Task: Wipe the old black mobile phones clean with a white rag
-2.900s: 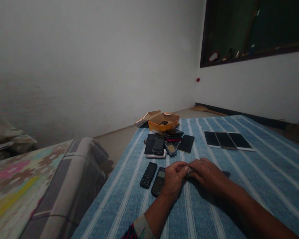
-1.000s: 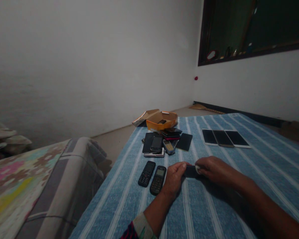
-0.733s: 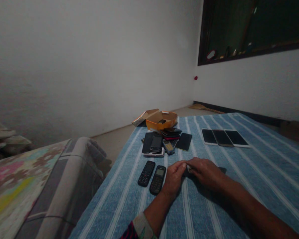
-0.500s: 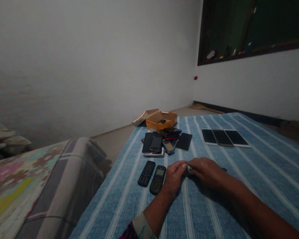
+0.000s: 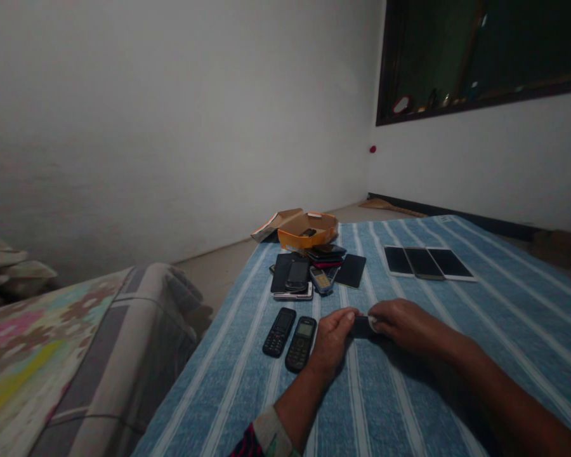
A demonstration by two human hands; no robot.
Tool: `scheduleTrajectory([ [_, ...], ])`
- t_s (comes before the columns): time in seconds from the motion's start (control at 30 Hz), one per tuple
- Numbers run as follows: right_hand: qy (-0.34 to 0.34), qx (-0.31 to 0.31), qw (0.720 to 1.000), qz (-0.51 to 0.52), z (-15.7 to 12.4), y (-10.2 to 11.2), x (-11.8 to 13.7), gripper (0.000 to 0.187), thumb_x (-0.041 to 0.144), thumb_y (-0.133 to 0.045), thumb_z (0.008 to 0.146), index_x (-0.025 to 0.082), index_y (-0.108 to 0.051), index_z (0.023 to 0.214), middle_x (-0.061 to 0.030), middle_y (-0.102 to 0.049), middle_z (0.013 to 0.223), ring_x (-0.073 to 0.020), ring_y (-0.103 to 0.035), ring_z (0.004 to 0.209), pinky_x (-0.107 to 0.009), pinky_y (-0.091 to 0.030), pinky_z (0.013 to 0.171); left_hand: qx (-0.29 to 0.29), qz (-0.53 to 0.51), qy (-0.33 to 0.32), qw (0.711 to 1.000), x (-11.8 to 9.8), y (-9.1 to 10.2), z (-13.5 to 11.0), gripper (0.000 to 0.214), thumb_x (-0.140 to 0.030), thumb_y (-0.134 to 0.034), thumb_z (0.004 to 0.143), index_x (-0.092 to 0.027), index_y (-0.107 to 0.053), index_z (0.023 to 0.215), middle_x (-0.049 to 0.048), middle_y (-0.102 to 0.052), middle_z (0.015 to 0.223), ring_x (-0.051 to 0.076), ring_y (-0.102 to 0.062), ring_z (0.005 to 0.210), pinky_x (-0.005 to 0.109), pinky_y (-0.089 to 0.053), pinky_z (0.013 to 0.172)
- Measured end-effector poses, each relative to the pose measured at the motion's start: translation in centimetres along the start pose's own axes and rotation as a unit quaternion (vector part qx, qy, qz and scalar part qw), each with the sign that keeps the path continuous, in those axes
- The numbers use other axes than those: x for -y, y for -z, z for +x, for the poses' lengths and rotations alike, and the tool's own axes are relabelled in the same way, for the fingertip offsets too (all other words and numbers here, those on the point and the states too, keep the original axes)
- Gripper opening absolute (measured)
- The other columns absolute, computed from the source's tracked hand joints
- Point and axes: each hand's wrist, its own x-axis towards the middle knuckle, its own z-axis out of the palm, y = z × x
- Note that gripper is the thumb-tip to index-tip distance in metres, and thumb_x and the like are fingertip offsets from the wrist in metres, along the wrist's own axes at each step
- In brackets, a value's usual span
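Observation:
My left hand [image 5: 332, 339] is closed on the near end of a small dark phone [image 5: 361, 326] lying on the blue striped cloth [image 5: 409, 393]. My right hand [image 5: 402, 325] presses a small white cloth [image 5: 372, 323] against that phone with its fingers pinched. Two black keypad phones [image 5: 290, 333] lie side by side just left of my left hand. Beyond them is a heap of several phones [image 5: 314, 273]. Three smartphones [image 5: 426, 262] lie in a row at the far right.
An open orange box [image 5: 309, 230] with a phone inside stands at the far edge of the cloth. A rolled grey blanket [image 5: 137, 343] and a flowered cover [image 5: 23, 355] lie to the left. White walls and a dark window [image 5: 480, 51] close the room.
My right hand has slid the white cloth back and forth along the dark phone; it now sits slightly right, baring more of the phone. My left hand stayed put.

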Motion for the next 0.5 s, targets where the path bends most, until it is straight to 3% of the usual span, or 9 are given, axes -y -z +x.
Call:
scheduleTrajectory([
  [0.2, 0.028, -0.05, 0.998, 0.004, 0.7, -1.9, 0.9, 0.027, 0.016, -0.043, 0.091, 0.017, -0.063, 0.11, -0.0104, -0.068, 0.103, -0.0215, -0.062, 0.095, -0.028, -0.039, 0.078, 0.043, -0.017, -0.01, 0.999, 0.5, 0.0, 0.3, 0.043, -0.051, -0.063, 0.082, -0.014, -0.076, 0.097, 0.0093, -0.074, 0.094, 0.025, -0.064, 0.092, 0.036, -0.045, 0.091],
  [0.33, 0.019, -0.049, 0.998, -0.03, 1.0, -2.1, 1.4, 0.027, 0.018, -0.043, 0.093, 0.017, -0.065, 0.109, -0.01, -0.068, 0.098, -0.0212, -0.063, 0.088, -0.028, -0.038, 0.074, 0.052, -0.025, -0.004, 0.998, 0.5, 0.1, 0.3, 0.042, -0.05, -0.062, 0.083, -0.014, -0.075, 0.101, 0.009, -0.074, 0.096, 0.024, -0.064, 0.094, 0.035, -0.045, 0.091],
  [0.5, 0.018, -0.034, 0.998, -0.043, 0.6, -1.2, 1.4, 0.021, 0.017, -0.047, 0.09, 0.019, -0.068, 0.095, -0.0072, -0.07, 0.093, -0.0194, -0.062, 0.085, -0.027, -0.036, 0.071, 0.016, 0.005, -0.006, 1.0, 0.4, 0.3, 0.2, 0.037, -0.046, -0.064, 0.081, -0.015, -0.076, 0.097, 0.0085, -0.074, 0.096, 0.025, -0.063, 0.097, 0.034, -0.045, 0.091],
])
